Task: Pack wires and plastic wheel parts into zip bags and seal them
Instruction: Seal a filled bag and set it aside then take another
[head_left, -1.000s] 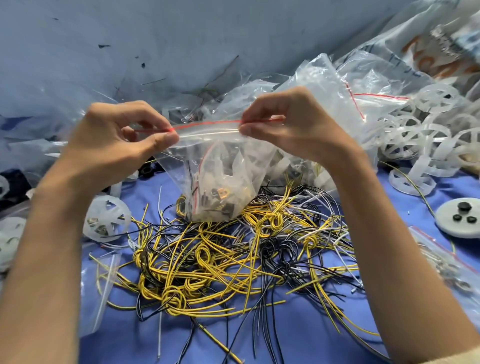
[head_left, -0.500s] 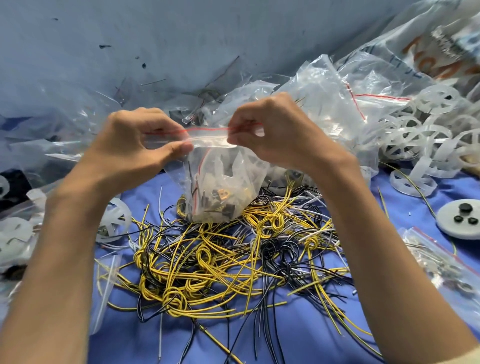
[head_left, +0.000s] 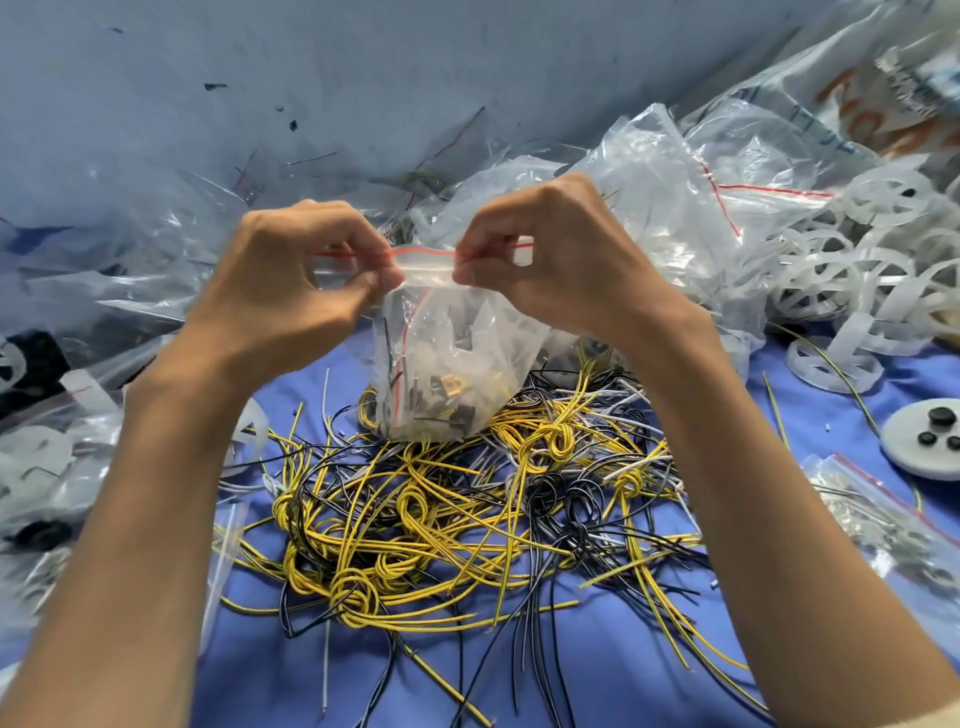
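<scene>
A clear zip bag with a red strip along its top hangs above the wire pile, holding small dark and brass-coloured parts at its bottom. My left hand pinches the bag's top edge on the left. My right hand pinches the same edge on the right, a short gap away. Under the bag lies a tangle of yellow, black and white wires on the blue cloth. White plastic wheel parts are heaped at the right.
Crumpled clear bags pile up behind my hands against the blue wall. A white disc with black knobs and a filled zip bag lie at the right. More bags and a white wheel sit at the left.
My two hands have slid toward each other along the bag's red-striped top edge, so the gap between them is now much shorter. The bag stays hanging over the wires.
</scene>
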